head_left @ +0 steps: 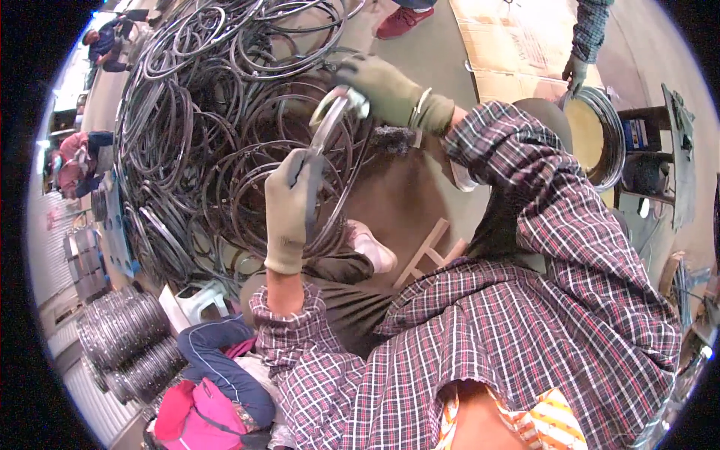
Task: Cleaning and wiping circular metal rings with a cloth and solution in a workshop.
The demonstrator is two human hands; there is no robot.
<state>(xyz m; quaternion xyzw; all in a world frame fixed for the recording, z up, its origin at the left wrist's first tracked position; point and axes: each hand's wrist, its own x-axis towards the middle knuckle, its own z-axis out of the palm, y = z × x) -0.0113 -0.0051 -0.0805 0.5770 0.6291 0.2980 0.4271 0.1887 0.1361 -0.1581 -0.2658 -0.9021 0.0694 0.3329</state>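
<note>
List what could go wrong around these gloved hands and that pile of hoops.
1. The left hand holds a shiny metal piece whose upper end is close to the right hand; a slip might knock or pinch the right hand.
2. The dark hoops overlap in a loose heap, so pulling one could snag or shift others.
3. A pink shoe is beside the heap; sliding hoops might hit it.

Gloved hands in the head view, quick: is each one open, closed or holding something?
Left hand: closed, holding a shiny metal piece.
Right hand: near that piece's upper end, blurred; open or closed cannot be told.
</note>
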